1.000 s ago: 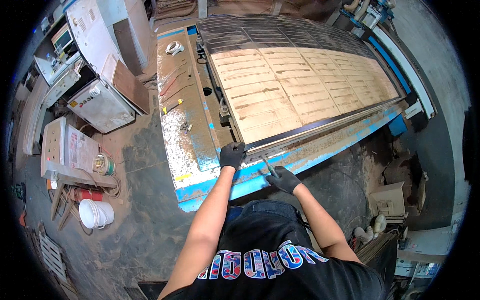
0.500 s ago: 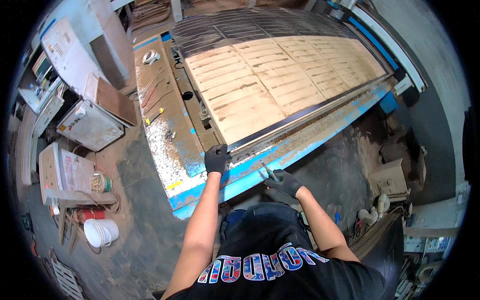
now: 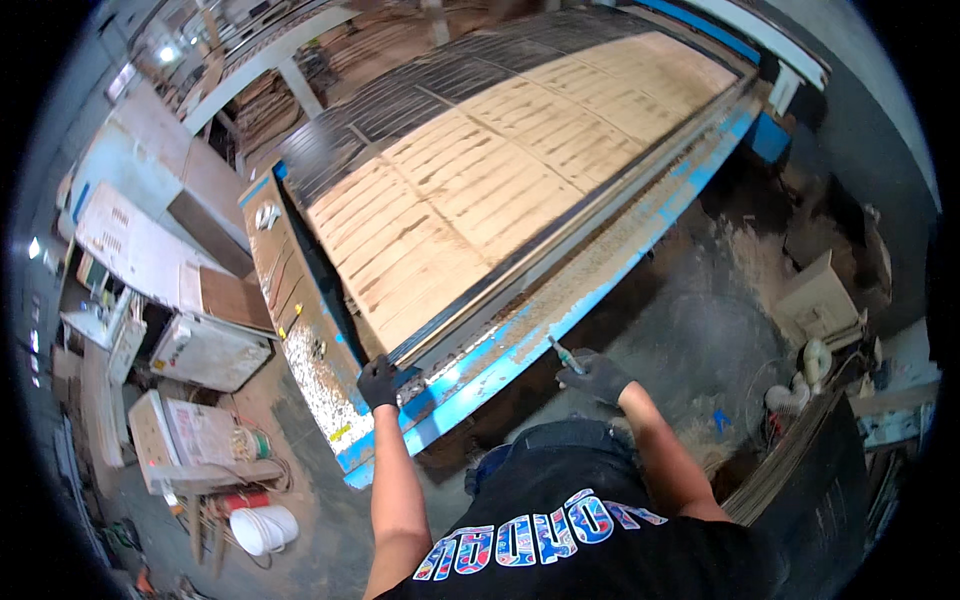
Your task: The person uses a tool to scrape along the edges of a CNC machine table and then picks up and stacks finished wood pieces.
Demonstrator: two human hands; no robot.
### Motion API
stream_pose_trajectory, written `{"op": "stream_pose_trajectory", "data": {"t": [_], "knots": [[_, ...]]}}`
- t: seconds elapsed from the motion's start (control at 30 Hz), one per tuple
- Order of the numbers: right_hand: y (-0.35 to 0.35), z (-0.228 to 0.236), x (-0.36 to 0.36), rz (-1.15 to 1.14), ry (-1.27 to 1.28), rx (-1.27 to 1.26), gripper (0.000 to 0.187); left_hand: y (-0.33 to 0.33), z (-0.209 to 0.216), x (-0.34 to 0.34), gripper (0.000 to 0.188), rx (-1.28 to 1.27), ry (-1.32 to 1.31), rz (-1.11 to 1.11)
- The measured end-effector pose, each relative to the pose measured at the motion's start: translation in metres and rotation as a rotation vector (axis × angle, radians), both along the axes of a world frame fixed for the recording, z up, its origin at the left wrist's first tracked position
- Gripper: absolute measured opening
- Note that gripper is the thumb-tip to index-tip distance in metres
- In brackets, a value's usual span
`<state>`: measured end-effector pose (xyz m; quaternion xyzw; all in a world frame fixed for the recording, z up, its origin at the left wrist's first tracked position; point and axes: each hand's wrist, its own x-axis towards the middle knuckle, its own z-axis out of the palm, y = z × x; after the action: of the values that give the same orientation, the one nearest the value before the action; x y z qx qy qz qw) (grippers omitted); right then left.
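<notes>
A large slatted panel [image 3: 480, 180], pale wood-coloured in the middle and black at its far side, lies on the machine bed. At its near left corner, my left hand [image 3: 378, 382], in a dark glove, is closed on the panel's black edge. A dark band [image 3: 325, 265] runs along the panel's left side above the bed. My right hand [image 3: 598, 380], also gloved, grips a slim teal-handled tool [image 3: 566, 354] with a thin tip pointing up and left. That tool is held apart from the panel, just off the bed's blue front edge [image 3: 470, 412]; its exact kind is unclear.
On the bed's left strip lie a white roll [image 3: 266, 217] and a small yellow-and-black tool [image 3: 290, 322]. A white cabinet [image 3: 210, 350] and a white bucket [image 3: 264, 530] stand to the left. Beige ducting [image 3: 815, 362] and stacked sheets [image 3: 790, 460] are at right.
The view has turned. A dark band now covers much of the slot at the panel's left side, where holes showed before. My right hand with the tool has moved away from the bed's edge.
</notes>
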<state>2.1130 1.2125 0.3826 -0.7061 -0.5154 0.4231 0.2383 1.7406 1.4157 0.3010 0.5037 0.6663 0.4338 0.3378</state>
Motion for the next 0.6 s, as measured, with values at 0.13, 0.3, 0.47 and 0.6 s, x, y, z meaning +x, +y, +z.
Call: {"op": "stream_pose_trajectory", "data": {"t": [0.13,0.3,0.47,0.6], "knots": [[-0.022,0.0,0.068,-0.122,0.19,0.027,0.04,0.001,-0.018,-0.021,0.024,0.047,-0.282,0.138],[-0.063,0.023,0.144,-0.338,0.045,-0.034,0.031,-0.002,0.027,0.032,0.033,0.209,0.272,0.315],[-0.085,0.014,0.202,-0.486,0.252,0.088,0.031,0.026,0.046,0.119,0.029,0.341,0.466,0.134],[-0.082,0.032,0.232,-0.568,0.193,0.113,0.029,0.062,0.05,0.248,0.023,0.471,0.493,-0.094]]}}
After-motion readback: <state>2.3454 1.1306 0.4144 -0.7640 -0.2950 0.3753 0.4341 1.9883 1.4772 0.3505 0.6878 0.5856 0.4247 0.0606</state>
